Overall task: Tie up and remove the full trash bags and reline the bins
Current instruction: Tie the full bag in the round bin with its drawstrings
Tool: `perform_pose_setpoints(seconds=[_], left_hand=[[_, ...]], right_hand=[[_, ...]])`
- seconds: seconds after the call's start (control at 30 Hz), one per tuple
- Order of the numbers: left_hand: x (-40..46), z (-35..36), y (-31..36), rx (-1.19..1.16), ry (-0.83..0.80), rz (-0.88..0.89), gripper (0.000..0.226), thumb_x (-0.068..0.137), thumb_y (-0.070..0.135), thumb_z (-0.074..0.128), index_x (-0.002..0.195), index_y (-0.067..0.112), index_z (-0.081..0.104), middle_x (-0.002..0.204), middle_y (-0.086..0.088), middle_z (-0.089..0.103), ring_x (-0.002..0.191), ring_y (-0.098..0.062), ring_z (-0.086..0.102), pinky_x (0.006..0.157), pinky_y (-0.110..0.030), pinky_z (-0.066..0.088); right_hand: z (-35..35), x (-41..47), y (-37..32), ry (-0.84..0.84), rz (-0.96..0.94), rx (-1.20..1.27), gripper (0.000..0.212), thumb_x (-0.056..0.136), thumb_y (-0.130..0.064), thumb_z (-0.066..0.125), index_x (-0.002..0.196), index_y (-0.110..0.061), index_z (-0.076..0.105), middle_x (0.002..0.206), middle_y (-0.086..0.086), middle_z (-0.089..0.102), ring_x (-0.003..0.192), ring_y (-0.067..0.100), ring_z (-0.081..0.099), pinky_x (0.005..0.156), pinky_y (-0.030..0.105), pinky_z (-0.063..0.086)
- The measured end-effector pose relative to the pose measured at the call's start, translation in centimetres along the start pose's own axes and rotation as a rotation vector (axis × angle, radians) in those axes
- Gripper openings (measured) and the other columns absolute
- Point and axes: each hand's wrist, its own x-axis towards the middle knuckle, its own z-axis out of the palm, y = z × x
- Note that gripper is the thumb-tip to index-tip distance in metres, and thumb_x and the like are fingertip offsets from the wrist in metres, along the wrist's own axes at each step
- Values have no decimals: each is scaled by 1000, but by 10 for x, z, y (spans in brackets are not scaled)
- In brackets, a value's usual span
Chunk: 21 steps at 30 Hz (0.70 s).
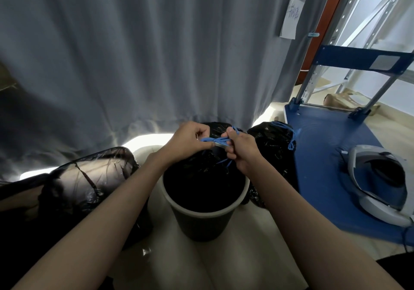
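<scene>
Both grips are closed tight: the left hand [190,140] and right hand [240,147] pinch the blue drawstring [215,141] between them, forearms reaching forward, directly above the black bag [201,166] in the bin [201,213].

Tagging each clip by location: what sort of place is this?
Probably a storeroom or back room, not certain: a blue platform trolley on the floor, metal shelving uprights behind it, and a grey curtain screening off the space.

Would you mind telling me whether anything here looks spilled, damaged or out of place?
Nothing looks spilled or torn. One oddity: a grey-white headset lies on the blue platform cart, beside the tied black bag. Both hands grip blue drawstrings above the bin.
</scene>
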Motion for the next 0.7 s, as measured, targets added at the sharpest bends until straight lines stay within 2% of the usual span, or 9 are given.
perform_pose_setpoints(seconds=[0.07, 0.17, 0.27, 0.33, 0.4, 0.43, 0.5, 0.6, 0.7], left_hand=[[0, 3, 1, 115, 80, 131, 40, 73, 12, 73, 55, 22, 38, 58, 7, 45, 63, -16, 46, 64, -37, 40], [-1, 9, 3, 205, 136, 308, 32, 72, 8, 65, 57, 20, 39, 64, 7, 46, 66, -16, 47, 65, -43, 44], [1, 15, 1, 161, 103, 371, 29, 75, 3, 63, 59, 11, 41, 85, 4, 60, 78, -12, 59, 69, -33, 48], [2, 16, 0, 141, 67, 367, 31, 74, -2, 63, 58, 9, 39, 92, 3, 69, 85, -7, 64, 71, -26, 48], [2, 16, 0, 121, 27, 310, 31, 75, -4, 62, 58, 8, 39, 85, 4, 72, 85, -2, 66, 68, -22, 48], [0, 16, 1, 116, 17, 280, 32, 76, -5, 62, 58, 6, 39, 78, 6, 71, 83, 0, 66, 64, -17, 45], [-2, 15, 3, 115, 2, 246, 35, 78, -3, 66, 57, 6, 40, 58, 10, 55, 67, -1, 58, 56, -10, 36], [-3, 12, 4, 90, -41, 194, 42, 79, 8, 73, 56, 14, 38, 53, 5, 41, 56, -5, 39, 54, -21, 31], [-2, 11, 6, 66, -71, 157, 47, 79, 13, 75, 57, 19, 34, 56, -1, 49, 57, -17, 43, 53, -32, 33]], right_hand=[[1, 3, 1, -20, 97, 2, 28, 104, -19, 45, 83, -3, 56, 61, 2, 36, 31, 3, 32, 29, 15, 22], [-2, 7, 5, -67, 151, -61, 28, 102, -16, 49, 76, -6, 53, 60, 2, 35, 29, 1, 28, 27, 14, 16], [-4, 8, 8, -129, 183, -146, 32, 102, -15, 49, 71, -7, 54, 58, 3, 36, 29, 1, 26, 27, 13, 13], [-5, 11, 8, -158, 220, -155, 32, 103, -14, 46, 73, -7, 53, 60, 3, 36, 28, 1, 25, 26, 13, 13], [-7, 12, 7, -181, 252, -159, 33, 104, -15, 44, 74, -7, 53, 61, 3, 37, 27, 1, 24, 26, 12, 13], [-7, 12, 6, -193, 262, -166, 32, 103, -17, 46, 73, -7, 52, 61, 3, 37, 27, 1, 24, 27, 12, 13], [-8, 12, 6, -206, 273, -186, 32, 101, -19, 51, 72, -8, 52, 59, 3, 39, 27, 1, 24, 27, 12, 13], [-9, 15, 8, -192, 291, -206, 28, 100, -21, 55, 75, -8, 52, 61, 3, 43, 27, 2, 27, 26, 12, 16], [-10, 16, 9, -172, 289, -231, 26, 98, -21, 59, 77, -6, 55, 62, 4, 47, 29, 1, 28, 27, 12, 17]])
